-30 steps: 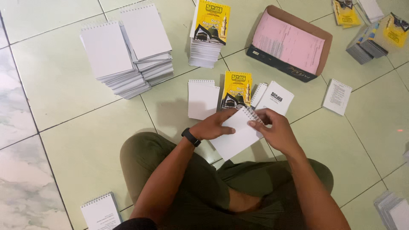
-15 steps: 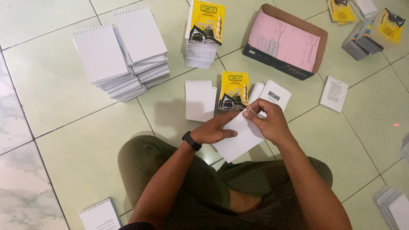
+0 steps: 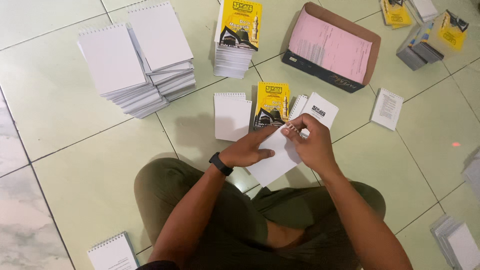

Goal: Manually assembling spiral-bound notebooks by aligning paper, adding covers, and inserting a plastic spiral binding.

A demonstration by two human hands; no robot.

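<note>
Both hands gripped the small white spiral-bound paper booklet (image 3: 274,160).
I judged it light and floppy; left hand (image 3: 248,150) pinned its cover, right hand (image 3: 311,145) pinched the wire spine.

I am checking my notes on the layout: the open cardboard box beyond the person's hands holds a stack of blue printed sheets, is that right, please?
Not quite: the sheets in the open cardboard box are pink, not blue, as the head view shows. The rest holds: the box lies open on the pale tiled floor, beyond the left hand and right hand.
</note>
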